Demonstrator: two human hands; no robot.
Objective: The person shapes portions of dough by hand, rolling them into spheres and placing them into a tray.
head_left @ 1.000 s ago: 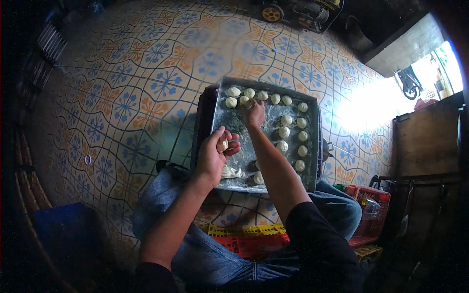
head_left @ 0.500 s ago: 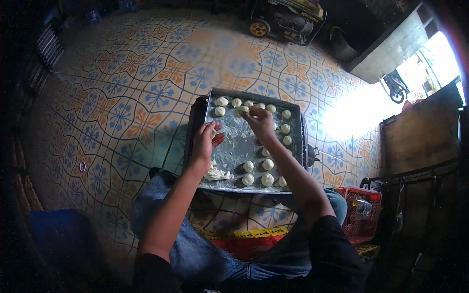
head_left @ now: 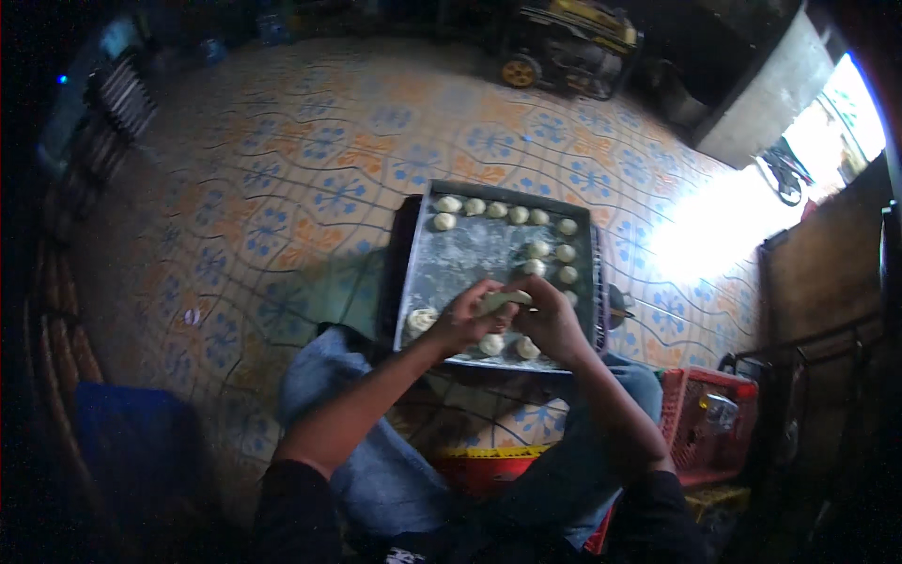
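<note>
My two hands meet above the near half of a square metal tray [head_left: 414, 246] dusted with white flour. Between them stretches a pale piece of dough [head_left: 504, 300], flattened and longish. My left hand [head_left: 460, 321] cups it from the left with curled fingers, while my right hand [head_left: 552, 325] pinches its right end. Round dough balls [head_left: 519, 215] line the tray's far and right sides, and a few more lie near the front edge, partly covered by my hands. At the near left corner, beside my left wrist, lies a loose heap of dough strips [head_left: 422, 322].
The tray rests on a dark crate-like support [head_left: 389, 282] between my knees. To the right stands a red plastic crate [head_left: 711, 423] with a clear container in it. A wheeled generator [head_left: 571, 47] stands at the far side of the patterned tile floor [head_left: 324, 141].
My right hand has come back from the tray's far row toward me. My left hand has moved right to meet it, and both now grip the dough. The view has shifted slightly.
</note>
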